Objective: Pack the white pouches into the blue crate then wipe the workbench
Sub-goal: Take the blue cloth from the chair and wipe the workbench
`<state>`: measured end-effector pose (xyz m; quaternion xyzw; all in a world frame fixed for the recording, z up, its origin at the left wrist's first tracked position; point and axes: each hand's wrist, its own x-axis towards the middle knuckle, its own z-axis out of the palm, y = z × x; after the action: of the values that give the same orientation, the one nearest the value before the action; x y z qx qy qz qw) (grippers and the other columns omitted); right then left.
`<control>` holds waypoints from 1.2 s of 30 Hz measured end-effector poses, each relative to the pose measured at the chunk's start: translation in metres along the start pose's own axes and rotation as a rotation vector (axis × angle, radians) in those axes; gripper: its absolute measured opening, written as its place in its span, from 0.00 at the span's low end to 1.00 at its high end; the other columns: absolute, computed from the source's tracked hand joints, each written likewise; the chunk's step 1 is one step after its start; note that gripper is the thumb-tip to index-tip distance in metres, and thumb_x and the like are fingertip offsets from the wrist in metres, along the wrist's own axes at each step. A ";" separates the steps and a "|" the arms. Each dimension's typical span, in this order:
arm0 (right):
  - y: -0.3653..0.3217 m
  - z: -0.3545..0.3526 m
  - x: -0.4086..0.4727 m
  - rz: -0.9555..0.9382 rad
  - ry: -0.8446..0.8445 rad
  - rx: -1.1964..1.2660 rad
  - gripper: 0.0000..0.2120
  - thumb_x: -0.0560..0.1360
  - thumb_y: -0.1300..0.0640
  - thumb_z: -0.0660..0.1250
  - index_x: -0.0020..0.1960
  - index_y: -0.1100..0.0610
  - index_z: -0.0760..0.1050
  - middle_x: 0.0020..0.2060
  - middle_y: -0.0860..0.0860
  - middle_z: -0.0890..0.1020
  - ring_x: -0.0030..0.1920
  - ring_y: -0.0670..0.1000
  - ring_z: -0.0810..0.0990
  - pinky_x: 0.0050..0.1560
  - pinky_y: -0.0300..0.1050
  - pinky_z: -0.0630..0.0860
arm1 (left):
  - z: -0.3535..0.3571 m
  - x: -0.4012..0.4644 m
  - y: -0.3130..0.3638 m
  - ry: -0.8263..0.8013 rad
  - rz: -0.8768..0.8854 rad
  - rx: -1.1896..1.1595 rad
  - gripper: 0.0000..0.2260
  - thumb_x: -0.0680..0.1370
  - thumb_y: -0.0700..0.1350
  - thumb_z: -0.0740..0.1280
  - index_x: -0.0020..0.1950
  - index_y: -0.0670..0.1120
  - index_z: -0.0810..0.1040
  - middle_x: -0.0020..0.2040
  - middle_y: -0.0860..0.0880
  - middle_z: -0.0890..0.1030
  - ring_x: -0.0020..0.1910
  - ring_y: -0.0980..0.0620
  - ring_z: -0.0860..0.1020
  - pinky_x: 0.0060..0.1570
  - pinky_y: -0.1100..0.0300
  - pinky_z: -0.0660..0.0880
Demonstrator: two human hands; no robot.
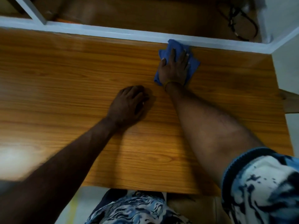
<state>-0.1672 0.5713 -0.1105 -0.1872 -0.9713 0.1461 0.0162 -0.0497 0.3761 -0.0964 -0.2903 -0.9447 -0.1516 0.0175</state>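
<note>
Wiping stage judged underway: a blue cloth (192, 66) is pressed flat under the right hand (175, 67), fingers spread straight over it, at the far edge of the workbench (64, 78) against the white rail (113, 32). The left hand (129, 104) is rested on the wood nearby, fingers loosely curled, nothing held. No pouches or crate are in view. Cloth is judged soft, light, bunch-prone; best held down by a flat palm at its middle, not pinched at a corner.
</note>
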 end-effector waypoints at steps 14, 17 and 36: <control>0.051 -0.011 -0.222 0.252 0.132 -0.049 0.29 0.81 0.44 0.54 0.79 0.53 0.58 0.77 0.61 0.58 0.78 0.62 0.55 0.75 0.61 0.56 | 0.003 -0.040 0.036 -0.094 0.060 -0.075 0.19 0.74 0.48 0.63 0.65 0.48 0.77 0.67 0.43 0.73 0.67 0.41 0.70 0.65 0.50 0.66; 0.052 -0.015 -0.267 0.239 0.127 -0.063 0.28 0.81 0.43 0.54 0.79 0.49 0.57 0.78 0.61 0.57 0.78 0.62 0.54 0.75 0.62 0.56 | 0.008 -0.050 0.044 -0.119 0.136 -0.093 0.19 0.74 0.48 0.62 0.64 0.46 0.77 0.66 0.40 0.74 0.65 0.40 0.71 0.64 0.50 0.66; 0.128 -0.033 -0.286 0.494 0.144 -0.097 0.30 0.82 0.42 0.52 0.80 0.51 0.50 0.78 0.65 0.50 0.78 0.65 0.48 0.76 0.63 0.51 | 0.028 -0.027 0.108 -0.128 0.260 -0.129 0.15 0.78 0.52 0.61 0.63 0.51 0.75 0.67 0.47 0.73 0.63 0.44 0.72 0.61 0.52 0.69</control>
<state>0.1476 0.5889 -0.1093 -0.4291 -0.8983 0.0852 0.0404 0.0344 0.4544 -0.0969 -0.4198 -0.8866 -0.1896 -0.0420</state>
